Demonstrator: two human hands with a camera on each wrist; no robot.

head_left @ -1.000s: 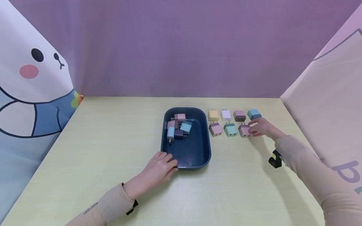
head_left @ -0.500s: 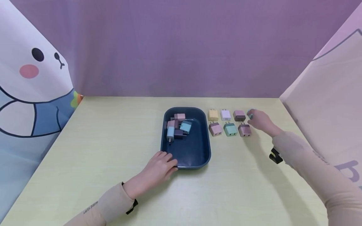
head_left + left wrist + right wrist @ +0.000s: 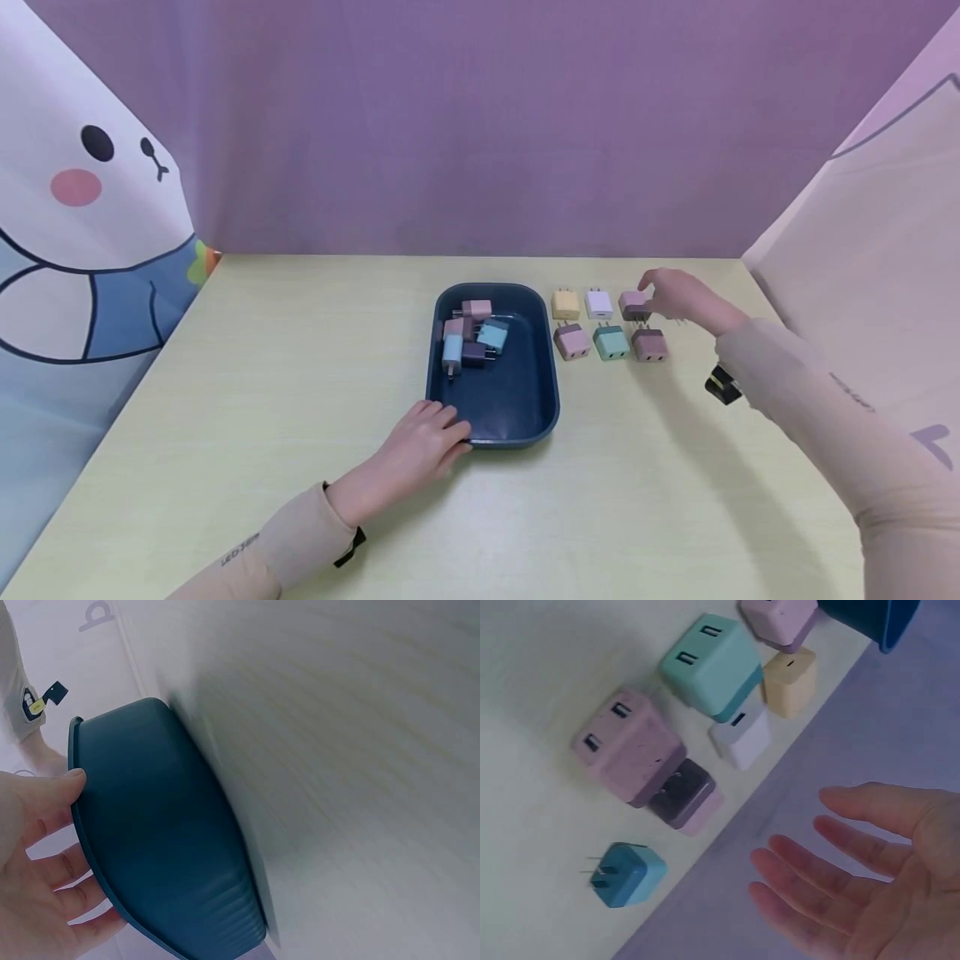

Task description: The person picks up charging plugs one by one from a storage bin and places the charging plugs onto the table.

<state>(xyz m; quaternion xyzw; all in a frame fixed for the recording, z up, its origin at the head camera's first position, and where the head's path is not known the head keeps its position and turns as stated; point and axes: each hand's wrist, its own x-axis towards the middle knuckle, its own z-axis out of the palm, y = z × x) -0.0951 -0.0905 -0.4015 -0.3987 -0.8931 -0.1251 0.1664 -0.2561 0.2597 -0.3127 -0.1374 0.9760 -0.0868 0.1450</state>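
My left hand (image 3: 423, 442) grips the near left corner of a dark blue tray (image 3: 517, 408); in the left wrist view the thumb rests on the rim, the fingers over its other side. Several plug chargers lie in the tray, including a light blue one (image 3: 452, 354). My right hand (image 3: 682, 297) hovers behind the right end of two charger rows, fingers spread and holding nothing. Nearest to it are a pink-and-dark charger (image 3: 633, 307) and a blue charger (image 3: 628, 874). In the head view the hand hides most of the blue one.
Right of the tray stand a yellow charger (image 3: 566, 306) and a white charger (image 3: 598, 305). A mauve charger (image 3: 572, 342), a green charger (image 3: 611, 343) and a pink charger (image 3: 649, 345) form the nearer row. A purple cloth (image 3: 480, 133) hangs behind the table.
My right hand took hold of the blue charger, then let go and moved left and away from me. The blue charger's prongs now point toward me. My left hand stays on the tray.
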